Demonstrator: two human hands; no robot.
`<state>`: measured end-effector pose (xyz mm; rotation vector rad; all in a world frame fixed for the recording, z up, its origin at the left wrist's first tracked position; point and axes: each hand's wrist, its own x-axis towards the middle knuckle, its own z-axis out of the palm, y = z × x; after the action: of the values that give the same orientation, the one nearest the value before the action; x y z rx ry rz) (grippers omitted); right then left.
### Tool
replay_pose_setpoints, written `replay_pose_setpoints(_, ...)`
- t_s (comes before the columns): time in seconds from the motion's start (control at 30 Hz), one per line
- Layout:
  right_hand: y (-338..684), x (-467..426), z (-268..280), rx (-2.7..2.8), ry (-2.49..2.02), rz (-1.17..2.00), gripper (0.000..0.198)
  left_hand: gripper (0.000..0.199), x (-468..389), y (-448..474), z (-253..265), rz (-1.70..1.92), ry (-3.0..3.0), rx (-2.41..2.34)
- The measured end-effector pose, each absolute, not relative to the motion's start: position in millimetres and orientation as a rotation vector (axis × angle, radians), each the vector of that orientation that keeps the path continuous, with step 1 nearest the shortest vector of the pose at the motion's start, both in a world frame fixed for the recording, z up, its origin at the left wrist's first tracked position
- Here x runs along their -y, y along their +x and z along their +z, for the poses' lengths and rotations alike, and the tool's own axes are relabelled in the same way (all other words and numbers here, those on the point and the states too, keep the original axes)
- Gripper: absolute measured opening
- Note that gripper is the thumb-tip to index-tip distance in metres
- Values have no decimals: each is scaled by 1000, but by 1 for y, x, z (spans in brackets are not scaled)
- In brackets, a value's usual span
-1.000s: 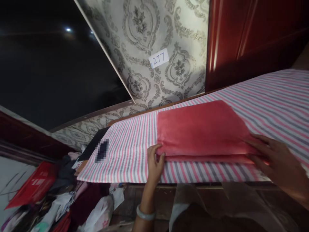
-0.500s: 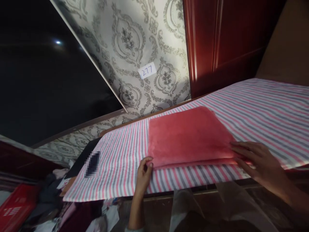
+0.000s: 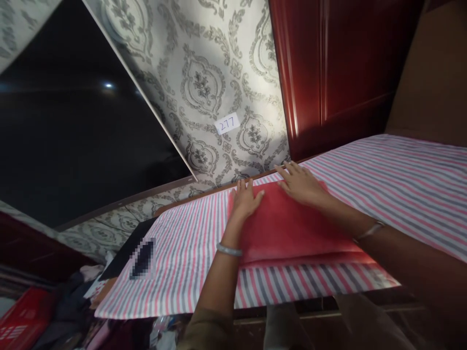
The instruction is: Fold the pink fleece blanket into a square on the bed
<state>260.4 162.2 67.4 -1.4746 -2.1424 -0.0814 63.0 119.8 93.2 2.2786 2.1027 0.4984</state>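
Note:
A folded, plush red cloth (image 3: 288, 233) lies flat on a striped sheet (image 3: 182, 253) of pink, grey and white. At the cloth's far left corner rests my left hand (image 3: 245, 199), fingers spread, with a grey band on the wrist. My right hand (image 3: 301, 182) reaches across the cloth to its far edge, fingers apart and pointing toward the wall. Neither hand grips anything. My right forearm covers the right part of the cloth, and its far edge is partly hidden under the hands.
A large black screen (image 3: 91, 131) leans at the left before patterned wallpaper (image 3: 204, 87). A paper marked 277 (image 3: 226, 123) is stuck there. Dark red wooden panelling (image 3: 339, 73) stands behind. A blurred-out dark object (image 3: 143, 258) lies on the sheet; a red crate (image 3: 25, 313) sits lower left.
Both hands have moved from the cloth's near corners to its far edge, and their fingers have spread. The view has shifted slightly. The cloth stays folded in place.

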Motion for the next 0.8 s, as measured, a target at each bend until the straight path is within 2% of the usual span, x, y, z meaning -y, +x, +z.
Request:
replay_pose_setpoints(0.13, 244, -174, 23, 2154, -1694, -84, 61, 68, -133, 72, 55, 276, 2251, -2176)
replay_pose_setpoints(0.27, 242, -172, -18, 2143, -1751, -97, 59, 65, -127, 71, 18, 267, 2308, -2214)
replay_pose_setpoints(0.57, 241, -174, -10, 2120, -1748, -36, 60, 66, -131, 69, 16, 303, 2321, -2237)
replay_pose_setpoints(0.8, 279, -178, -10, 2101, -1848, -6, 62, 67, -129, 69, 19, 326, 2322, -2234)
